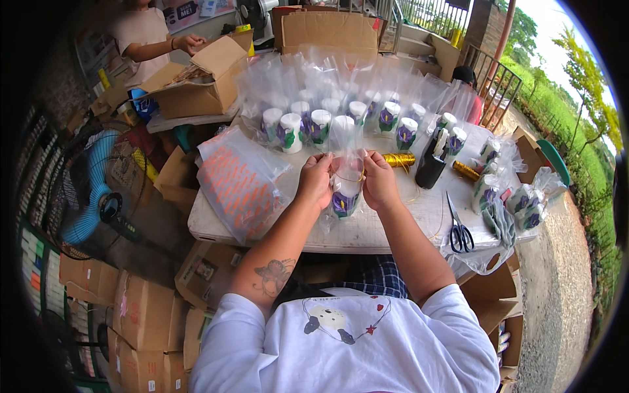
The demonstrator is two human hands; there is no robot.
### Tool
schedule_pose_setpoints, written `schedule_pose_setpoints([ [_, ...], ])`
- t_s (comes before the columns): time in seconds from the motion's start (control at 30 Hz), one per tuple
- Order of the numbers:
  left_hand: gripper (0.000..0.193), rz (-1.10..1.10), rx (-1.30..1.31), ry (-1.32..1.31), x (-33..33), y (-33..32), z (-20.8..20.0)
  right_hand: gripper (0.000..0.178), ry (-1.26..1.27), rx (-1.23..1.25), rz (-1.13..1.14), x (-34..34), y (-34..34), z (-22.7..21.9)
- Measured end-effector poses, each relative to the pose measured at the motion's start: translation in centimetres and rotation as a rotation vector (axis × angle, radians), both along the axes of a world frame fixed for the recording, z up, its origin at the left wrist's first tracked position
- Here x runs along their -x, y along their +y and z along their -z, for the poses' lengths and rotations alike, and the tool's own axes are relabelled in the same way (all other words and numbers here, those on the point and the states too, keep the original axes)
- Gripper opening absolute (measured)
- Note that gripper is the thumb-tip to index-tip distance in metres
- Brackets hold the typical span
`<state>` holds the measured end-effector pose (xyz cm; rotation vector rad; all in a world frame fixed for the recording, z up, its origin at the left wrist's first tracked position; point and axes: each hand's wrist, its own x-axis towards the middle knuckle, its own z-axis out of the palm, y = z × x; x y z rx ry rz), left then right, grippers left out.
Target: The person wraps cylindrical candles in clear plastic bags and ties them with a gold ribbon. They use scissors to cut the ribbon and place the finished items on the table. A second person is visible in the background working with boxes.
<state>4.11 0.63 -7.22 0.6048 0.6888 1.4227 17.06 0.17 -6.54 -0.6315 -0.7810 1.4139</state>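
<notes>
A white cylinder point(345, 202) like a pillar candle, decorated with a purple flower and green leaves, stands before me in a clear plastic bag. My left hand point(317, 180) is closed in a pinch at the left of the bag's neck. On the other side, my right hand point(379, 178) pinches too. A thin gold cord loops around the bag between both hands; its exact grip is too small to make out fully. Just beyond the right hand lies a spool of gold cord point(398, 160). Several similar bagged cylinders point(289, 133) stand behind.
Flat plastic bags point(239, 183) lie on the white table point(393, 232) at left. Scissors point(460, 229), a black tape dispenser point(431, 160), a second gold spool point(466, 171) and tied bagged cylinders point(526, 204) are at right. A fan point(108, 203) and cardboard boxes point(144, 314) flank me. Another person point(147, 49) stands back left.
</notes>
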Motion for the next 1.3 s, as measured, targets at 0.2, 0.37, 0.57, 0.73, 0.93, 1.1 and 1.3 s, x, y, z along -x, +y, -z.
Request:
schedule_pose_setpoints([
  [0.2,0.014,0.357,-0.111,0.159,1.6,-0.4,-1.2,0.01,-0.146,-0.017,-0.141,-1.2,1.3,0.8],
  [0.37,0.016,0.501,-0.11,0.402,3.1,1.3,-1.7,0.013,-0.193,-0.041,-0.353,-2.0,2.9,-0.8],
  [0.57,0.021,0.497,-0.124,0.412,3.1,2.2,-1.1,0.021,-0.247,-0.053,-0.472,-1.7,4.3,-2.3],
  [0.73,0.018,0.52,-0.114,0.308,2.5,1.5,-1.8,0.026,-0.283,-0.072,-0.433,-1.6,5.3,-1.7],
  [0.93,0.015,0.395,-0.11,0.376,2.8,1.1,-1.7,0.037,-0.558,0.028,-0.303,-4.1,0.5,-3.0],
  [1.1,0.015,0.456,-0.156,0.319,1.8,0.8,-1.7,0.037,-0.515,-0.311,-0.201,-4.0,-2.9,-3.1],
  [1.3,0.011,0.354,-0.279,0.357,1.1,1.4,-1.2,0.012,-1.067,-0.85,0.356,-0.9,-7.2,-3.6],
])
